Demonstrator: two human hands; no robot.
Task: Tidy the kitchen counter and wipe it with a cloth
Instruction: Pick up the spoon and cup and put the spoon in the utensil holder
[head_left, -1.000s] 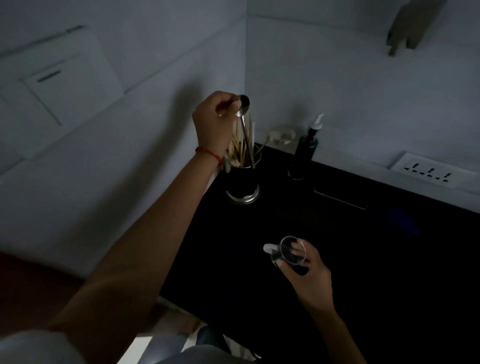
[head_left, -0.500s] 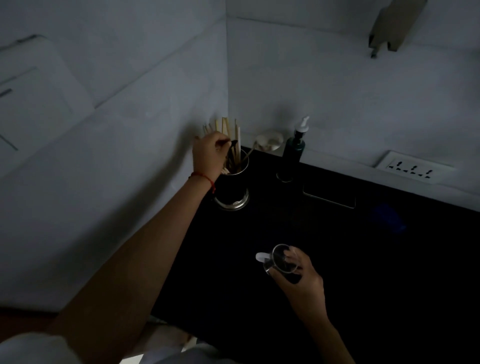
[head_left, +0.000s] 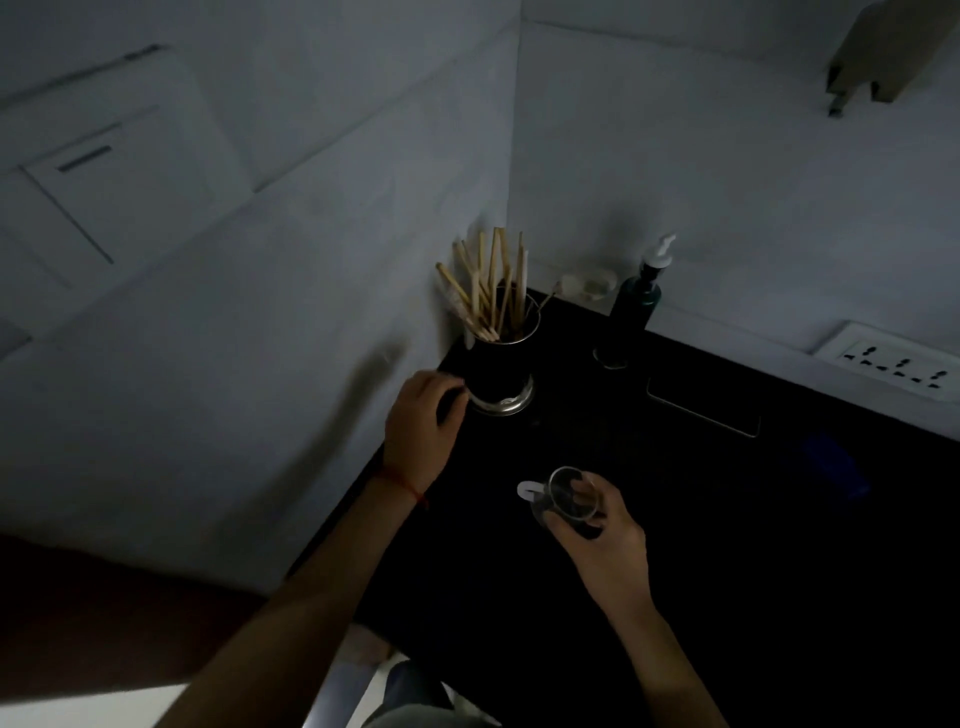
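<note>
The black counter (head_left: 675, 545) runs into a white-walled corner. A dark utensil holder (head_left: 500, 366) with a shiny metal base stands in that corner, full of pale wooden sticks (head_left: 488, 283). My left hand (head_left: 422, 418) is low beside the holder's base, fingers loosely curled and holding nothing, fingertips close to the base. My right hand (head_left: 605, 540) hovers over the middle of the counter and grips a small clear glass cup (head_left: 569, 499) with a white handle pointing left.
A dark pump bottle (head_left: 636, 306) stands against the back wall, a pale small item (head_left: 589, 283) left of it. A flat dark phone-like slab (head_left: 701, 410) and a dim blue object (head_left: 831, 462) lie further right. A wall socket (head_left: 898, 364) sits above the counter.
My left hand put a dark-headed spoon into the holder, let go and dropped down to the holder's base. My right hand kept the glass cup almost still.
</note>
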